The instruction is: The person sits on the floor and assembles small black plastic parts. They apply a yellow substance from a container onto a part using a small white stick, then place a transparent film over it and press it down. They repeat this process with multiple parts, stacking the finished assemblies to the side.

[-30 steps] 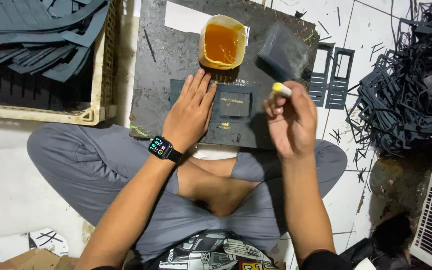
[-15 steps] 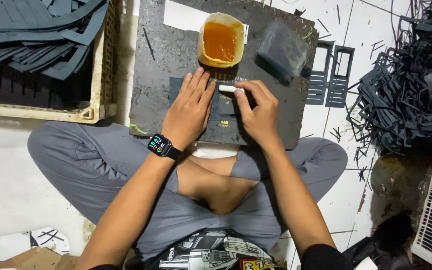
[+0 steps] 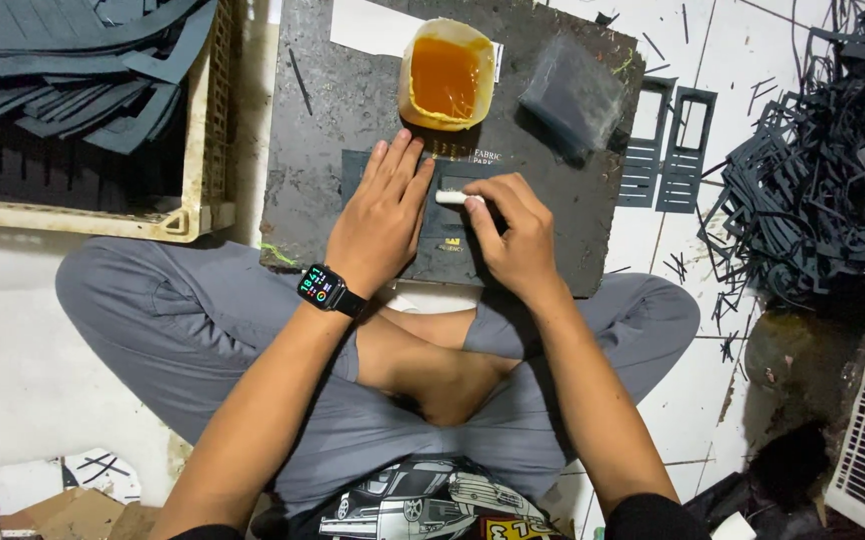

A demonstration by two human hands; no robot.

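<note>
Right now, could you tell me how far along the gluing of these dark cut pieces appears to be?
Done: two cut frames lie beside the board, scraps heaped at the side. In hand: the left hand presses a dark piece flat while the right hand draws a small white applicator over it, near the cup of orange glue. Left: a crate of dark sheets waits.

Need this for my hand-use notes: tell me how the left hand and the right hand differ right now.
The left hand lies flat, fingers spread, pressing the dark cut piece on the board; the right hand is curled.
The left hand holds nothing; the right hand pinches a small white applicator.
The left wrist wears a watch; the right wrist is bare.
Both are over the same dark piece.
</note>
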